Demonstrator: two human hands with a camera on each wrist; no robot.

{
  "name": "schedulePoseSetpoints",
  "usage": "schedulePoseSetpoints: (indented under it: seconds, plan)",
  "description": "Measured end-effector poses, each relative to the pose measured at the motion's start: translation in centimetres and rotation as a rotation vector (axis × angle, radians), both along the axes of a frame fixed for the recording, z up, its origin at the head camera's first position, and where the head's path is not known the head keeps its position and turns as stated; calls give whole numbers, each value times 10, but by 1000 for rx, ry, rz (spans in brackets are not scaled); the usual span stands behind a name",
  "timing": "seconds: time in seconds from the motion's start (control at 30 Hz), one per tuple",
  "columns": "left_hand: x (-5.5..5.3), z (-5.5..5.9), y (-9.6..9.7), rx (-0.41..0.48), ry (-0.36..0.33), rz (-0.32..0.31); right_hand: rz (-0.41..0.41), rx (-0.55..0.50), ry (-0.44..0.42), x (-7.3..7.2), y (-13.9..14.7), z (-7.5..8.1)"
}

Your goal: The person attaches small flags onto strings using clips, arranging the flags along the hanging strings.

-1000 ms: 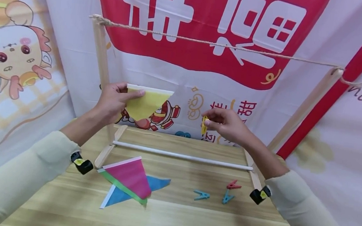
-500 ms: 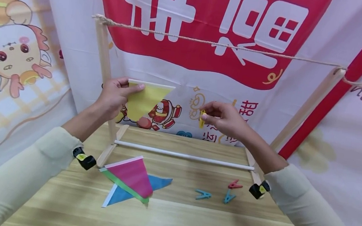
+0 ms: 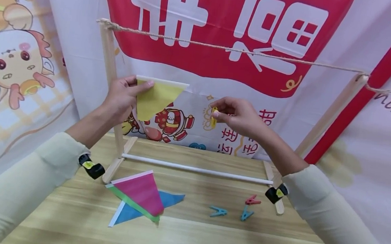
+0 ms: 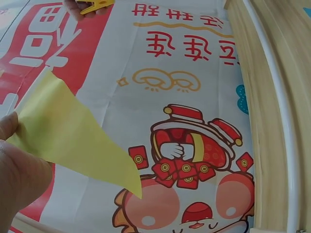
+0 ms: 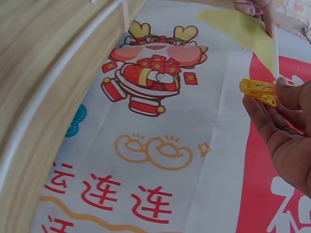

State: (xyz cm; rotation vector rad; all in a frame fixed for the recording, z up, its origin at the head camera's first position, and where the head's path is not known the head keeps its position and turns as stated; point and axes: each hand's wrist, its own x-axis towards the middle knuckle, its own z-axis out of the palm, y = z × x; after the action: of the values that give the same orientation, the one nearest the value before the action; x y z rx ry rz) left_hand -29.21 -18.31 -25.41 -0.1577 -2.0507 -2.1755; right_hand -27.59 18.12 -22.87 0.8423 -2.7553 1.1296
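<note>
One rope [image 3: 202, 44] crosses the upper frame; hanging seems the step in hand, and the next move calls for the flag's edge against it; the left hand [image 3: 119, 98] pinches one yellow flag [image 3: 155, 99] left of centre, three flags [image 3: 142, 193] lie lower left; the right hand [image 3: 243, 116] pinches one yellow peg [image 3: 213, 118] near centre; two blue pegs [image 3: 221, 212], one red peg [image 3: 251, 201] lie lower right.

Yellow flag [image 3: 157, 99], white-edged, and yellow peg [image 3: 214, 118]! Pink flag [image 3: 140, 191], green flag [image 3: 134, 203], blue flag [image 3: 171, 199], then teal pegs [image 3: 218, 211], a red peg [image 3: 253, 200], pale wood-grained worktop [image 3: 206, 243]!
</note>
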Motion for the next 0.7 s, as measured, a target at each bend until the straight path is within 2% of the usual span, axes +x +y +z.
schedulePoseSetpoints:
  seconds: [0.37,0.5,0.7]
  plan:
    - [3,15,2,82,71,12,10,49,67,2,-12,27]
    - [5,20,0,107,83,14,-2,50,118,2,-16,39]
    - [4,28,0,217,147,17,-4,65,197,3,-22,56]
